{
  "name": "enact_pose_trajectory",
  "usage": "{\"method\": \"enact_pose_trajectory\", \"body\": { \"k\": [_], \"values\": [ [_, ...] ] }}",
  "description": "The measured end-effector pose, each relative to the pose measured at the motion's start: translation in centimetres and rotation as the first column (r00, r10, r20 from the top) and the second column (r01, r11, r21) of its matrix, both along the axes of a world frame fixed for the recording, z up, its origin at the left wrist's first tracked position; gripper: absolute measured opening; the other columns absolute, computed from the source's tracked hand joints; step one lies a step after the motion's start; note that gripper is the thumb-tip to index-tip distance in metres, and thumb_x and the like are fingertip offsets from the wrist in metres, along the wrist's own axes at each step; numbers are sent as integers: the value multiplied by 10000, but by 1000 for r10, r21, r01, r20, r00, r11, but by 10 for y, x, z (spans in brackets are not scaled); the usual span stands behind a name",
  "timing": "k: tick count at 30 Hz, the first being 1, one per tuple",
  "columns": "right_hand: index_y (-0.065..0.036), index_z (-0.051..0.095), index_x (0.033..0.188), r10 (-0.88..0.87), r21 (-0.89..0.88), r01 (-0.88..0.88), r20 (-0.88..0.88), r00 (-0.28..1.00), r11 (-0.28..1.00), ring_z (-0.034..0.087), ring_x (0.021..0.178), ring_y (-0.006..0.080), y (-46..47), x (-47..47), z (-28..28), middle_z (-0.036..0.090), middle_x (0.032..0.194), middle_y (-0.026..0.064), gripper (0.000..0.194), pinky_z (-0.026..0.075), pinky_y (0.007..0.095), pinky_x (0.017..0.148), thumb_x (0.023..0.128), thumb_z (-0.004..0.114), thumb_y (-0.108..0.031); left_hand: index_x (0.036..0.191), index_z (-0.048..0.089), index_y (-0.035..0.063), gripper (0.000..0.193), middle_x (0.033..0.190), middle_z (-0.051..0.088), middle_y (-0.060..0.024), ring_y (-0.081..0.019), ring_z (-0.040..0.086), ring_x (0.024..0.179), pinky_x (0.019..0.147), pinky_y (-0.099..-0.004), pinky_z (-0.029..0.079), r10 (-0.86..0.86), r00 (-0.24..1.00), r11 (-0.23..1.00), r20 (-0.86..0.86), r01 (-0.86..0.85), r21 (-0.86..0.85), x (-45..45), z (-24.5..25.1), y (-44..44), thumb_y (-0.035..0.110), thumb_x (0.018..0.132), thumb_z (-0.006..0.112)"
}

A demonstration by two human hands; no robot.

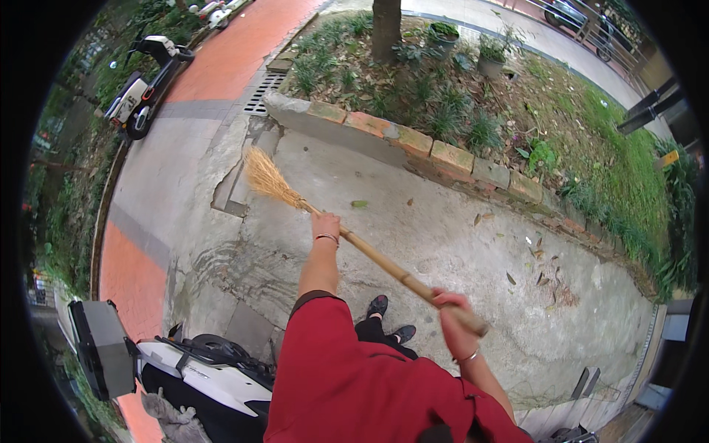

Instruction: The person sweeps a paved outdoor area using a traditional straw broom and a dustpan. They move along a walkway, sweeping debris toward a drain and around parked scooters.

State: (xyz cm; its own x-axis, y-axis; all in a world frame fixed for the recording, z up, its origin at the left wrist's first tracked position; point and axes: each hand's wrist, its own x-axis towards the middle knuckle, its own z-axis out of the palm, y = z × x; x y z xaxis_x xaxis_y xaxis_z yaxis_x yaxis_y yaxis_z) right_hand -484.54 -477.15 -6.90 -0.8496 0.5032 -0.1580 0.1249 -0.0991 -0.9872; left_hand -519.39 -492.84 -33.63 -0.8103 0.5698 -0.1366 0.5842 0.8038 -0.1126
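Note:
A straw broom with a bamboo handle runs diagonally before me, its bristle head at the upper left, over or on the concrete ground. My left hand grips the handle just behind the bristles. Near the handle's butt end, my right hand is closed round the bamboo, slightly blurred. Dry leaves lie scattered on the concrete at the right, and a green leaf or pod lies nearer the broom head.
A low brick edging borders a planted bed with a tree trunk. A drain grate lies at its left corner. A white motor scooter, with a grey cat on it, stands at lower left; another scooter stands at upper left.

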Motion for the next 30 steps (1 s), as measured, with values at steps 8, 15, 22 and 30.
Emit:
{"method": "enact_pose_trajectory", "body": {
  "k": [8,15,22,30],
  "values": [
    [-50,568,1057,-705,33,705,89,704,708,534,1083,185,10,165,72,602,1114,94,188,374,340,994,931,576,-190,855,639,147,168,943,628,-89,-312,581,945,840,-440,450,-714,652,645,254,472,601,145,-6,150,85,700,619],
    [-89,506,768,-490,360,835,-685,539,416,324,457,95,79,394,310,327,516,-31,137,320,226,474,860,461,-181,897,580,132,354,720,645,-117,-357,641,729,597,-491,494,-986,-120,48,114,453,890,434,268,245,471,802,622],
    [-99,507,775,-330,-59,347,-491,806,936,458,662,118,240,354,338,443,622,-10,188,359,264,780,933,488,-198,943,557,132,260,731,646,-142,-374,636,714,613,-500,483,-960,-6,264,280,313,912,331,329,237,361,825,598],
    [-27,483,1201,-536,-336,456,-203,819,824,417,613,127,247,38,84,436,657,-8,376,398,319,706,842,526,-133,924,635,147,198,872,656,-172,-382,623,848,717,-504,485,-377,650,889,660,54,454,154,126,72,144,752,538]
  ]
}}
